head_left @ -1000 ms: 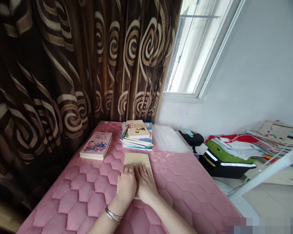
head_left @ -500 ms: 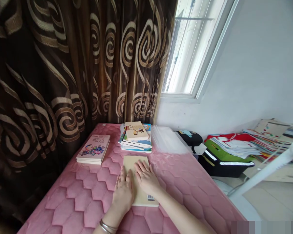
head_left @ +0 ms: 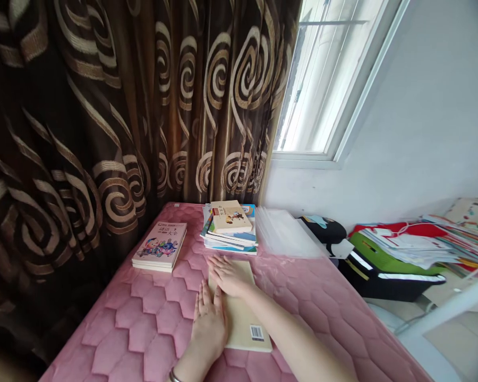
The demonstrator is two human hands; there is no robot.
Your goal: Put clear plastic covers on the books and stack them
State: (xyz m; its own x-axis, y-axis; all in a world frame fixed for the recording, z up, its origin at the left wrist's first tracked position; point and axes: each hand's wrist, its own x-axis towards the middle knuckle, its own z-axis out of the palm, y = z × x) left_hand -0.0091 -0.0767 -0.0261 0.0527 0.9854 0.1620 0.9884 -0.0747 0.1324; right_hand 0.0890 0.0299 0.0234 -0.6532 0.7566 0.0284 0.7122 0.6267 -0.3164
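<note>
A cream-coloured book (head_left: pixel 242 318) lies flat on the pink quilted mattress (head_left: pixel 143 318), with a barcode near its lower right corner. My right hand (head_left: pixel 229 275) rests palm down across the upper part of its cover, fingers stretched toward the far left corner. Along the left edge of the book lies my left hand (head_left: pixel 210 318), flat with fingers pointing away from me. Neither hand grips anything. Part of the cover is hidden under the hands and the right forearm.
Two or so white books (head_left: pixel 160 246) with a cartoon cover lie at the left. A stack of books (head_left: pixel 231 225) sits beyond the cream book, beside clear plastic sheets (head_left: pixel 289 233). Right of the mattress stand a black and green box (head_left: pixel 398 273) with papers and a white pole (head_left: pixel 450 302).
My right hand has slid to the far left part of the cover, baring the barcode fully. The view has shifted slightly, so everything sits a little further right.
</note>
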